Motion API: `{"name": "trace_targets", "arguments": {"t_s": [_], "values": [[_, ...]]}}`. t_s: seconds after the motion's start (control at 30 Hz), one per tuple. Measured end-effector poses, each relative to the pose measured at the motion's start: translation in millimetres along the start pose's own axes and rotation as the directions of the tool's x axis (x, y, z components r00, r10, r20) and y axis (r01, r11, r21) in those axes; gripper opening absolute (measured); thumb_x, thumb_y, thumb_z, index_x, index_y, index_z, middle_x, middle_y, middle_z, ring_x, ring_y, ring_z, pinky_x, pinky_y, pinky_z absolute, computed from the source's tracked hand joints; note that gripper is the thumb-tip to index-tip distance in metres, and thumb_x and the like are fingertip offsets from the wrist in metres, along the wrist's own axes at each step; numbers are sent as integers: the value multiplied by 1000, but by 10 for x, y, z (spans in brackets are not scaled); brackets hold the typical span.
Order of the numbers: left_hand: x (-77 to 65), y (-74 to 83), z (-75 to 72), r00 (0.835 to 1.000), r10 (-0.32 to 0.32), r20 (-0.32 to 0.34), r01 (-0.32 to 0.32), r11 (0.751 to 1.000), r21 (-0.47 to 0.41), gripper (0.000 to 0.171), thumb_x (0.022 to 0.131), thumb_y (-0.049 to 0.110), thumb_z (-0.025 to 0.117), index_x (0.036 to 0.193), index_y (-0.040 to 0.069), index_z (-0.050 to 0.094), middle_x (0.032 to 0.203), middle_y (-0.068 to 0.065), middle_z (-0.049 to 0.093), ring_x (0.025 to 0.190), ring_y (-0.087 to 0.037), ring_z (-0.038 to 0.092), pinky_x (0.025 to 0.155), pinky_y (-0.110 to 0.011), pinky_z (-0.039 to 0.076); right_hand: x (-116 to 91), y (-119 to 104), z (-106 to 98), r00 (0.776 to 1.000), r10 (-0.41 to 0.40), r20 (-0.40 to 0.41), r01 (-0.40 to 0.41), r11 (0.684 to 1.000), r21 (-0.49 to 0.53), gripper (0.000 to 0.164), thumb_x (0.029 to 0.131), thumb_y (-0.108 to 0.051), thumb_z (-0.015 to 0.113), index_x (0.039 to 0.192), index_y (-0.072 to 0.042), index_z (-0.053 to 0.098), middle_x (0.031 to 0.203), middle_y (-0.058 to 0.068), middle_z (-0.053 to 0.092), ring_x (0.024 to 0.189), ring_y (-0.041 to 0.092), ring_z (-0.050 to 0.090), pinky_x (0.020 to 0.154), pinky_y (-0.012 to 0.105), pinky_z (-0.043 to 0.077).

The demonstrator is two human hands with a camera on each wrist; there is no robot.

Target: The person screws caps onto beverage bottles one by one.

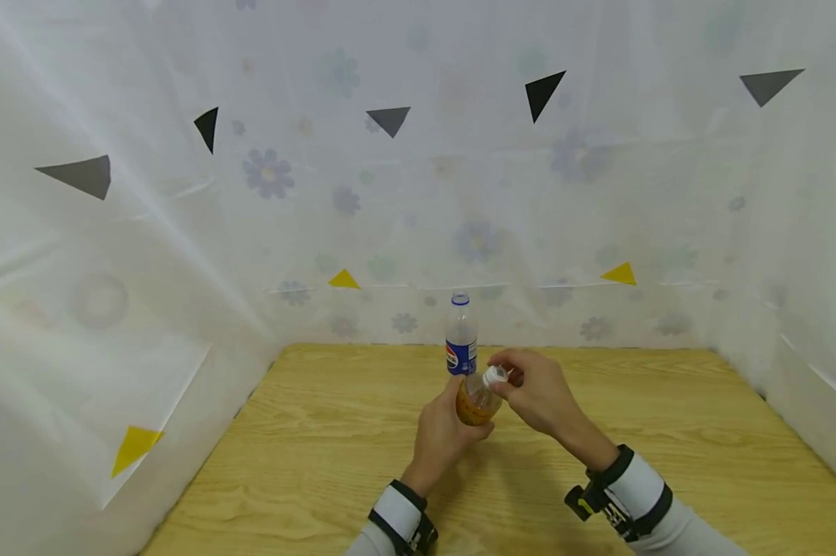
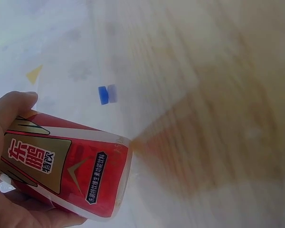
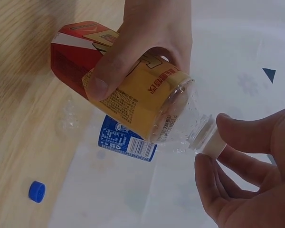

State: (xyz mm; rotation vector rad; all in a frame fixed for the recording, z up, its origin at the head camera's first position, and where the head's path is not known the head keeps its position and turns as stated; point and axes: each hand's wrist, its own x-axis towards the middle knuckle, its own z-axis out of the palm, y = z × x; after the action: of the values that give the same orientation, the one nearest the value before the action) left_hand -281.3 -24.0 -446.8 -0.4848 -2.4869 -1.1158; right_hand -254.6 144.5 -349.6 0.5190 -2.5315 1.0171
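My left hand (image 1: 440,439) grips a clear plastic drink bottle (image 3: 145,97) round its body, and the bottle leans to the right. Its label is red at the base and gold higher up, and the red part (image 2: 102,175) shows in the left wrist view. With thumb and fingers, my right hand (image 1: 539,392) pinches a white cap (image 3: 213,144) at the bottle's mouth. How tightly the cap sits on the neck I cannot tell. Just behind the hands stands a clear Pepsi bottle (image 1: 462,354) with a blue label and an uncapped mouth.
A blue bottle cap (image 3: 36,191) lies on the wood-patterned table (image 1: 306,448). White patterned sheeting (image 1: 418,216) rises behind the table and along both sides, with black, grey and yellow triangles on it.
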Motion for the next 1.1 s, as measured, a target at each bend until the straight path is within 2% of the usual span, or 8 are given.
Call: {"name": "trace_targets", "arguments": {"t_s": [0.2, 0.37, 0.63, 0.73, 0.83, 0.97, 1.03, 1.1], "values": [[-12, 6, 1, 1000, -7, 6, 7, 1000, 0, 72, 75, 28, 92, 135, 19, 54, 117, -3, 73, 102, -19, 71, 86, -36, 59, 8, 4, 42, 1000, 10, -25, -11, 998, -56, 18, 88, -13, 79, 99, -3, 70, 82, 6, 65, 66, 14, 55, 55, 27, 46], [-29, 10, 5, 1000, -11, 6, 11, 1000, -4, 72, 75, 27, 92, 135, 20, 54, 119, -2, 72, 105, -19, 71, 88, -37, 59, 9, 21, 64, 999, 39, -18, -40, 996, -74, 25, 91, -25, 77, 87, -6, 61, 71, 3, 58, 58, 14, 48, 49, 26, 41], [-23, 22, 3, 1000, -21, 9, 21, 1000, -14, 72, 76, 27, 92, 136, 21, 54, 121, -1, 72, 107, -19, 70, 91, -38, 58, 1, 22, 57, 996, 81, 30, -79, 994, -73, 28, 96, -30, 72, 92, -7, 56, 69, 2, 55, 54, 13, 48, 46, 26, 40], [-19, 21, 6, 1000, -20, 8, 20, 1000, -3, 72, 75, 27, 92, 136, 21, 54, 121, -1, 72, 107, -19, 71, 91, -38, 58, -6, 11, 34, 989, 129, 79, -122, 989, -87, 34, 97, -35, 69, 101, -4, 57, 70, 3, 58, 53, 14, 51, 47, 28, 42], [-14, 16, 11, 1000, -6, 4, 6, 1000, 13, 73, 75, 28, 92, 136, 21, 54, 120, -2, 72, 105, -19, 71, 89, -38, 59, -17, -1, 5, 974, 183, 136, -167, 979, -120, 61, 95, -47, 68, 126, 3, 54, 82, 11, 67, 64, 20, 62, 53, 33, 50], [-12, 6, 9, 1000, 11, -3, -11, 1000, 19, 73, 74, 27, 92, 136, 19, 54, 118, -3, 73, 103, -19, 71, 87, -37, 59, -35, -18, -31, 962, 197, 191, -170, 974, -147, 94, 91, -60, 66, 152, 4, 32, 117, 26, 68, 99, 37, 70, 74, 46, 59], [-11, 3, 7, 1000, 13, -7, -13, 1000, 16, 73, 74, 27, 92, 136, 19, 54, 117, -3, 73, 102, -18, 71, 86, -37, 59, -45, -34, -55, 965, 165, 203, -137, 980, -144, 93, 93, -55, 68, 155, 2, 29, 130, 30, 62, 111, 43, 66, 83, 53, 58], [-6, 0, 7, 1000, 15, -10, -15, 1000, 13, 73, 74, 27, 92, 135, 19, 54, 117, -2, 73, 102, -18, 71, 86, -36, 59, -54, -50, -78, 970, 125, 209, -96, 985, -144, 84, 94, -41, 72, 155, 0, 31, 137, 30, 58, 115, 46, 64, 87, 56, 56]]}}
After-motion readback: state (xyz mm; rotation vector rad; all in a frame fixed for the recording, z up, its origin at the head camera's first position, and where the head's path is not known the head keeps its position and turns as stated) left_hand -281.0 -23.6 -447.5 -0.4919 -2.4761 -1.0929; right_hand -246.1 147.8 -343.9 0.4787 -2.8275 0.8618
